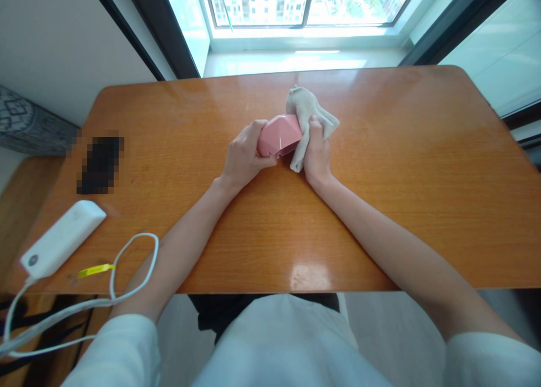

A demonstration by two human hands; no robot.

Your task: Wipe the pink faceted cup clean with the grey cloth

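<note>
My left hand [247, 150] grips a pink faceted plastic object [279, 134], perhaps a small box or bowl, by its left side. Its exact kind is hard to make out. In my right hand [318, 153] is a pale cloth [305, 108], bunched up with the thumb over it. The cloth touches the right side of the pink object, and part of it hangs down below the fingers. Both hands are close together above the far middle of the wooden table [401, 207]. The fingers of my right hand are mostly hidden behind the cloth.
A white power strip or adapter [63, 238] lies at the table's left, its white cable [63, 311] with a yellow tag [96, 270] looping near my left forearm. A dark pixelated item [100, 164] lies behind it. Beyond the table's far edge is a window [304, 4].
</note>
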